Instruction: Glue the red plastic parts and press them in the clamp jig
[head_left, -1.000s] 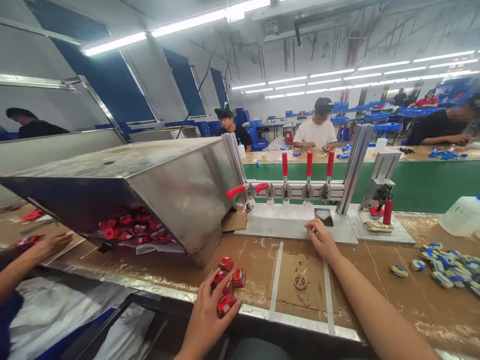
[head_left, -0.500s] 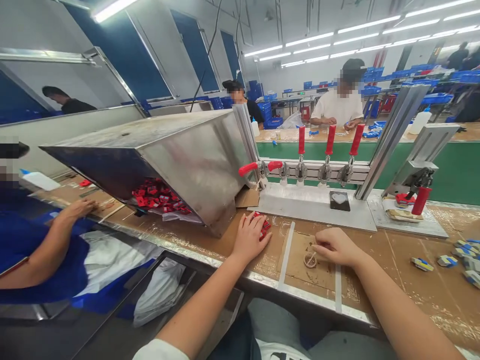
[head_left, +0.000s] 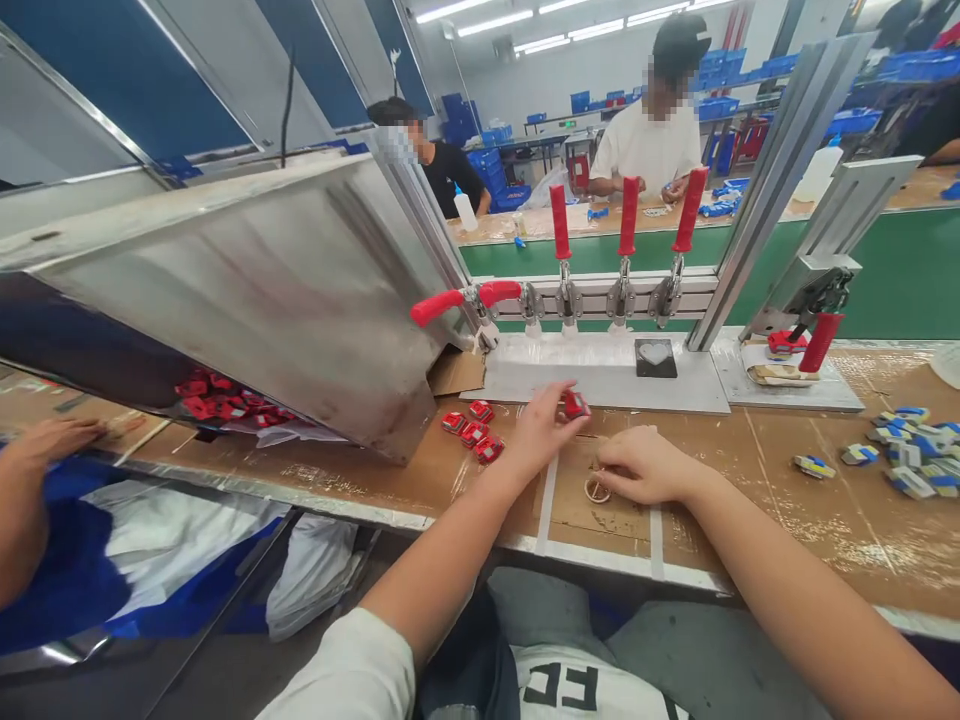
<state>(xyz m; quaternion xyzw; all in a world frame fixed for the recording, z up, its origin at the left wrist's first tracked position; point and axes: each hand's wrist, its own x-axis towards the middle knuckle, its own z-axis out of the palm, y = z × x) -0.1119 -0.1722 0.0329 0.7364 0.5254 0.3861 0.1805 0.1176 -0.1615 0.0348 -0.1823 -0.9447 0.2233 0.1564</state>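
My left hand (head_left: 541,430) pinches a small red plastic part (head_left: 575,404) with a pale face, held just above the bench in front of the metal base plate (head_left: 540,372). Left of that wrist, several similar red parts (head_left: 474,433) lie loose together. My right hand (head_left: 651,464) is closed, its fingertips over a small round ring-shaped dish (head_left: 598,490) on a taped-down cardboard sheet (head_left: 592,530). A thin stick-like shape shows at those fingertips, too small to identify.
A slanted metal bin (head_left: 300,310) with more red parts stands left. Red-handled toggle clamps (head_left: 628,215) rise behind the plate, which carries a dark block (head_left: 655,358). Blue, yellow and grey parts (head_left: 919,455) lie right. Co-workers sit opposite; another person's arm (head_left: 30,480) is far left.
My left hand has left the group of red parts and moved right with one of them. My right hand stays by the ring-shaped dish. The head view has shifted right and down.
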